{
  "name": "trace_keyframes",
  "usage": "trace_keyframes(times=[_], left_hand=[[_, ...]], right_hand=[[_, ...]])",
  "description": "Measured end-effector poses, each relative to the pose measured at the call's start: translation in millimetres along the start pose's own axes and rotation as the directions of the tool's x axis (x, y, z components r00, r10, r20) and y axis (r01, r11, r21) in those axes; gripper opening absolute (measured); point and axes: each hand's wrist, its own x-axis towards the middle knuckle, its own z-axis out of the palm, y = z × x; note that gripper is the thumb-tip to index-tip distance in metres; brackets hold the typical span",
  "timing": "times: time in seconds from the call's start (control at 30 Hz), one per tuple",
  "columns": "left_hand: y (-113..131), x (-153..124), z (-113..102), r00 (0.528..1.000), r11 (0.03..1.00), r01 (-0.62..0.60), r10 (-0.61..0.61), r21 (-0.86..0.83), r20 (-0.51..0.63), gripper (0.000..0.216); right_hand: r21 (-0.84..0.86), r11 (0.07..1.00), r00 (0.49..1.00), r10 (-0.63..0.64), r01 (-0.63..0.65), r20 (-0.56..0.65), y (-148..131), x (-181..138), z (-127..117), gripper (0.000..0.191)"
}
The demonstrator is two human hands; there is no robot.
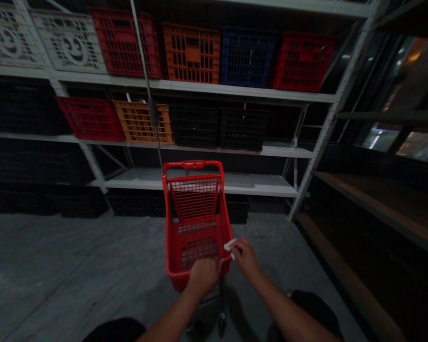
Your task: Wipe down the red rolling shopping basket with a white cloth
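Observation:
A small red shopping cart (196,223) with a mesh basket stands on the concrete floor right in front of me. My left hand (204,275) is closed over the near rim of the basket. My right hand (245,259) sits at the basket's near right corner, fingers pinched on a small white piece (230,245) that looks like a cloth or paper. The cart's red handle (190,165) is on the far side, toward the shelves. The basket looks empty.
Metal shelving (200,88) fills the wall ahead, holding red, orange, blue, black and white plastic crates. A wooden shelf unit (377,204) runs along the right. A thin pole (148,90) leans against the shelves. Bare concrete floor (64,266) lies to the left.

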Motion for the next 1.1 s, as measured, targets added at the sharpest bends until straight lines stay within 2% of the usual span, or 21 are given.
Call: trace_keyframes(times=[0.07, 0.13, 0.23, 0.37, 0.47, 0.57, 0.67, 0.77, 0.83, 0.9, 1.0, 1.03, 1.1], left_hand=[[-2.6, -3.7, -4.3, 1.000, 1.000, -0.016, 0.016, -0.004, 0.005, 0.062], [-3.9, -7.8, -8.6, 0.999, 0.999, -0.041, 0.041, -0.004, 0.020, 0.061], [-4.1, -14.3, -12.7, 0.997, 0.998, -0.057, 0.056, 0.016, 0.051, 0.059], [-5.0, -22.0, -14.0, 0.994, 0.999, -0.032, 0.028, 0.036, 0.107, 0.060], [-9.1, -25.4, -14.9, 0.992, 0.999, -0.023, 0.020, 0.027, 0.123, 0.061], [-15.6, -26.2, -16.6, 0.990, 1.000, -0.013, 0.011, 0.014, 0.142, 0.062], [-21.6, -25.7, -17.7, 0.989, 0.999, -0.039, 0.038, 0.003, 0.144, 0.064], [-25.3, -25.7, -17.2, 0.990, 0.998, -0.061, 0.059, 0.008, 0.128, 0.066], [-26.5, -26.2, -16.3, 0.990, 0.997, -0.072, 0.071, 0.002, 0.119, 0.066], [-27.0, -26.6, -15.4, 0.991, 0.997, -0.078, 0.078, -0.008, 0.113, 0.065], [-27.7, -26.7, -14.6, 0.991, 0.997, -0.083, 0.083, -0.002, 0.109, 0.065], [-27.9, -26.5, -14.6, 0.991, 0.997, -0.080, 0.080, 0.003, 0.112, 0.065], [-28.4, -26.1, -14.8, 0.991, 0.997, -0.072, 0.070, 0.006, 0.117, 0.064]], right_hand=[[0.011, 1.000, 0.998, -0.003, 0.003, 0.058, -2.5, -17.2, -3.0, 0.016], [-0.013, 1.000, 0.997, -0.013, 0.014, 0.071, -3.2, -15.1, -4.5, 0.017], [-0.071, 0.997, 1.000, -0.020, 0.021, 0.018, 0.5, 21.5, -2.2, 0.015], [-0.096, 0.995, 0.996, 0.025, -0.033, -0.087, 9.6, 80.4, 4.4, 0.016], [-0.084, 0.994, 0.992, 0.058, -0.067, -0.109, 13.5, 93.6, 2.4, 0.013], [0.006, 0.995, 0.995, 0.103, -0.103, 0.006, 11.6, 80.2, -11.0, 0.020], [0.214, 0.954, 0.964, 0.163, -0.208, 0.209, 2.4, 57.6, -28.9, 0.020], [0.431, 0.787, 0.879, 0.285, -0.442, 0.382, -9.3, 35.9, -35.8, 0.016], [0.471, 0.711, 0.839, 0.332, -0.522, 0.430, -13.9, 22.9, -30.6, 0.017], [0.427, 0.778, 0.873, 0.311, -0.460, 0.375, -15.1, 11.8, -20.9, 0.012], [0.215, 0.961, 0.982, 0.151, -0.172, 0.112, -13.4, 0.6, -9.1, 0.010], [0.123, 0.988, 0.996, 0.087, -0.091, 0.034, -12.7, -1.7, -7.5, 0.014], [-0.003, 1.000, 0.999, -0.003, 0.003, -0.045, -11.7, -4.9, -8.2, 0.022]])
